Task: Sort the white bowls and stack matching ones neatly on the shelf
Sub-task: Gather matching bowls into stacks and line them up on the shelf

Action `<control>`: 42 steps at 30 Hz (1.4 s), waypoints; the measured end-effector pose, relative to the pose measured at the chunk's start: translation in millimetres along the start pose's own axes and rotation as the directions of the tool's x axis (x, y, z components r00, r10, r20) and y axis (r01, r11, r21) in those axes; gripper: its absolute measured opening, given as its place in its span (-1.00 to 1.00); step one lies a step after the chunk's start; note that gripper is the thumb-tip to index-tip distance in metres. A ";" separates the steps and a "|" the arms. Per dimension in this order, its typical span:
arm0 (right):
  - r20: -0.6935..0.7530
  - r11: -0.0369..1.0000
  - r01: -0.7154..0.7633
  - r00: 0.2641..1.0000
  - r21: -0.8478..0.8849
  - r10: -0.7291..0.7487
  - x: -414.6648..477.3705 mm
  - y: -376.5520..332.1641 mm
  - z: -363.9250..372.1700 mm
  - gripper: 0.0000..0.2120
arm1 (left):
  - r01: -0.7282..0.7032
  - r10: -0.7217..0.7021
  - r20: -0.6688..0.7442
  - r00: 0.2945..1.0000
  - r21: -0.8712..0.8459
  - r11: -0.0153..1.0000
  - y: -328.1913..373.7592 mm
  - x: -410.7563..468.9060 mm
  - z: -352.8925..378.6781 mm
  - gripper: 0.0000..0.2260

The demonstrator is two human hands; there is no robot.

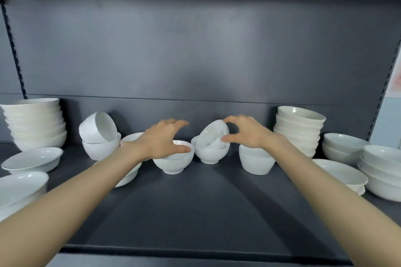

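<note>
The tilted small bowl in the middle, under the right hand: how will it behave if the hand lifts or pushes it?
The tilted bowl leans loosely inside another bowl, so a push would probably rock or slide it. Its glossy surface looks slippery. It appears ceramic, likely rigid and breakable if it drops from the right hand.

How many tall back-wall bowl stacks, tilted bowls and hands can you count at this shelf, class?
Tall back-wall stacks: 2, left stack, right stack
Tilted bowls: 2, left tilted bowl, centre tilted bowl
Hands: 2, left hand, right hand
Total: 6
</note>
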State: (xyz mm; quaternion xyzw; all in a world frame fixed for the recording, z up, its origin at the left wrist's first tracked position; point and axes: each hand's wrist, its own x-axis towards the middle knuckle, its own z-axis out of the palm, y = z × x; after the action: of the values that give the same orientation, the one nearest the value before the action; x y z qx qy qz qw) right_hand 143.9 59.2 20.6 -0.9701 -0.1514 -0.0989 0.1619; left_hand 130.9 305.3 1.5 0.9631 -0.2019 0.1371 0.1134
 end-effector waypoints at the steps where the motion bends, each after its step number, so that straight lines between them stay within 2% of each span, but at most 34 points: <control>1: -0.003 1.000 -0.014 1.000 0.013 0.014 3.5 1.4 5.5 -0.39 | -0.013 0.013 0.008 1.000 -0.021 1.000 -4.9 5.8 5.9 -0.33; 8: 0.017 0.993 -0.048 0.999 0.106 0.047 24.4 13.0 26.5 -0.36 | -0.015 0.043 0.124 0.991 -0.216 0.976 -29.7 45.1 35.3 -0.22; 11: -0.020 0.986 -0.056 0.998 0.160 0.060 32.0 18.1 33.5 -0.46 | 0.023 0.026 0.167 0.986 -0.285 0.958 -31.7 59.8 43.0 -0.14; 16: -0.116 0.959 -0.049 0.990 0.279 0.085 36.9 30.0 42.6 -0.76 | 0.114 -0.021 0.263 0.965 -0.345 0.932 -32.9 75.9 55.7 -0.03; 20: -0.148 0.934 -0.055 0.982 0.352 0.114 33.7 39.3 55.6 -0.79 | 0.179 -0.052 0.307 0.950 -0.403 0.898 -32.4 87.5 61.5 -0.02; 22: -0.126 0.929 -0.065 0.985 0.364 0.119 34.0 41.3 58.2 -0.78 | 0.205 -0.058 0.331 0.942 -0.431 0.879 -32.1 92.4 65.4 -0.09; 24: -0.105 0.928 -0.072 0.987 0.366 0.118 34.6 42.7 58.7 -0.76 | 0.208 -0.053 0.336 0.941 -0.444 0.872 -32.8 96.3 68.6 -0.22; 27: -0.055 0.929 -0.085 0.992 0.359 0.112 33.9 42.7 56.4 -0.70 | 0.215 -0.050 0.338 0.940 -0.468 0.857 -32.2 99.0 69.6 -0.23; 28: -0.020 0.920 -0.108 0.992 0.376 0.124 33.4 41.8 54.3 -0.60 | 0.219 -0.052 0.343 0.938 -0.469 0.856 -31.6 99.1 69.6 -0.21; 31: 0.087 0.917 -0.191 0.981 0.349 0.171 36.2 39.7 47.9 -0.14 | 0.240 -0.071 0.349 0.935 -0.469 0.850 -30.2 100.1 70.2 -0.24; 33: 0.140 0.928 -0.213 0.974 0.307 0.177 41.3 40.2 48.4 -0.01 | 0.248 -0.084 0.344 0.935 -0.468 0.848 -28.8 100.2 69.8 -0.33; 37: 0.182 0.931 -0.232 0.966 0.281 0.185 48.8 38.3 52.8 -0.04 | 0.261 -0.105 0.327 0.939 -0.480 0.838 -25.6 97.4 67.8 -0.41; 42: 0.108 0.901 -0.234 0.972 0.364 0.209 50.5 43.5 57.5 -0.02 | 0.267 -0.122 0.286 0.950 -0.552 0.790 -21.0 92.8 64.1 -0.39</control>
State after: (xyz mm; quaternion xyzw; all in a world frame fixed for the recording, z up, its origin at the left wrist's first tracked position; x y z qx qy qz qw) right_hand 213.5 53.0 -33.0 -0.9350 -0.0612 -0.0171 0.3490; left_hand 235.5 273.3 -33.2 0.9063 -0.1452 -0.0592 0.3924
